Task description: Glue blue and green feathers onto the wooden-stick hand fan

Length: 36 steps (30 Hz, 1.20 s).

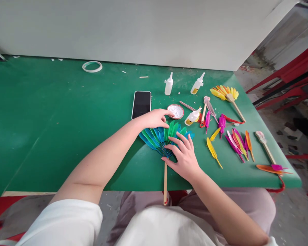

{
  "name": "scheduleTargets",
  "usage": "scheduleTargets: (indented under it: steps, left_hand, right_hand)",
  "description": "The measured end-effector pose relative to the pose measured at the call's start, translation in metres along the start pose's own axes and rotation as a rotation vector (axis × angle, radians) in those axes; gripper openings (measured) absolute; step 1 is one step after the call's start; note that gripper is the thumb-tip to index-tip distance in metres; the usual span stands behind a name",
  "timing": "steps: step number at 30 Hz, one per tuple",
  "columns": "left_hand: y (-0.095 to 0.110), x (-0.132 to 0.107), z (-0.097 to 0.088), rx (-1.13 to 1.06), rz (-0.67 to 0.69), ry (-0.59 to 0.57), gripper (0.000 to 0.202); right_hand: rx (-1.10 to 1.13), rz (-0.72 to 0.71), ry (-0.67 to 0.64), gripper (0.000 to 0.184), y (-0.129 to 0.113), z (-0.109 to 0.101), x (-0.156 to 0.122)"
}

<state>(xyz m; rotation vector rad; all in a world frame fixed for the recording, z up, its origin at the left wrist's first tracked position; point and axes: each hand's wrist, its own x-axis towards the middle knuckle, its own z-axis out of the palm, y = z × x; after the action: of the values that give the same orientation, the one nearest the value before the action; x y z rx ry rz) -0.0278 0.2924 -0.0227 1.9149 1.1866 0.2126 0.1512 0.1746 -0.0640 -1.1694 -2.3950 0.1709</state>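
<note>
A feather fan (151, 137) of blue and green feathers lies on the table, its thin wooden handle (165, 177) sticking out past the near edge. My right hand (183, 155) rests over the fan's right side, fingers spread and touching the feathers near their base. Above the fan's top edge, my left hand (155, 119) reaches across with the index finger stretched out. That fingertip is at the small round red-rimmed dish (177, 110), which holds something white; whether it touches the contents I cannot tell. A white glue bottle (192, 118) leans beside the dish.
A phone (141, 104) lies left of the dish. Two more bottles (169, 85) stand behind. A yellow-orange feather fan (226, 93), loose feathers (237, 143) and a bare fan handle (265, 148) lie to the right. A tape roll (92, 66) sits near the white back panel.
</note>
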Motion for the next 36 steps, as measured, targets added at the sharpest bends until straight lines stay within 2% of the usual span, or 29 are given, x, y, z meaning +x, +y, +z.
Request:
scheduleTargets:
  steps: [9,15,26,36]
  left_hand:
    - [0.0003,-0.0001,0.0009,-0.028,0.009,-0.002,0.057]
    - [0.0005,-0.0004,0.0007,-0.028,0.009,-0.026,0.055]
    - [-0.0010,0.0020,0.0009,-0.001,-0.007,-0.035,0.046]
    - [0.0007,0.0023,0.0029,0.010,-0.010,-0.010,0.049]
  right_hand:
    - [-0.017,0.003,0.023,0.028,0.0002,0.0008,-0.0013]
    - [-0.068,0.046,0.054,0.039,0.0007,0.0004,-0.0012]
    - [-0.070,0.054,0.094,0.038,0.0005,0.0013,-0.0009]
    - [-0.084,0.068,0.095,0.040,-0.0007,0.0018,-0.0010]
